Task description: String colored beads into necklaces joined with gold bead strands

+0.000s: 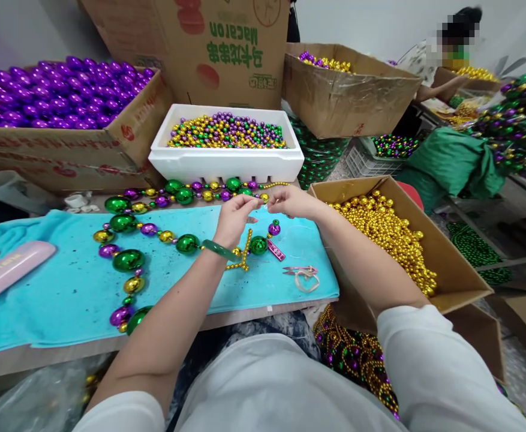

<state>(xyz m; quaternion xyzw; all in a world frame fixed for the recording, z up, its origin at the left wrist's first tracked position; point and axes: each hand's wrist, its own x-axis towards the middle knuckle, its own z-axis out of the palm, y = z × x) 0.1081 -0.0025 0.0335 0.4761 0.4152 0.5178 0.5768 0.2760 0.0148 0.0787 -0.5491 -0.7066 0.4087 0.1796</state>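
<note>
My left hand (236, 217), with a green bangle (219, 249) at its wrist, is closed in a pinch above the turquoise towel (78, 270). Facing it, my right hand (292, 203) pinches too, and the fingertips nearly meet. A gold bead (265, 197) shows between them; whether it is held is unclear. Behind and left of the hands runs a garland of green, purple and gold beads (123, 224). Below the hands lie a short gold bead strand (247, 249), a large green bead (258, 245) and a pink rectangular piece (276, 250). Small scissors (301, 270) rest nearby.
A white foam box (227, 161) of mixed beads stands behind the towel. Cardboard boxes hold purple beads (65, 93) at left and gold beads (375, 234) at right. A pink case (15, 273) lies at far left. Another person (424, 63) works in the background.
</note>
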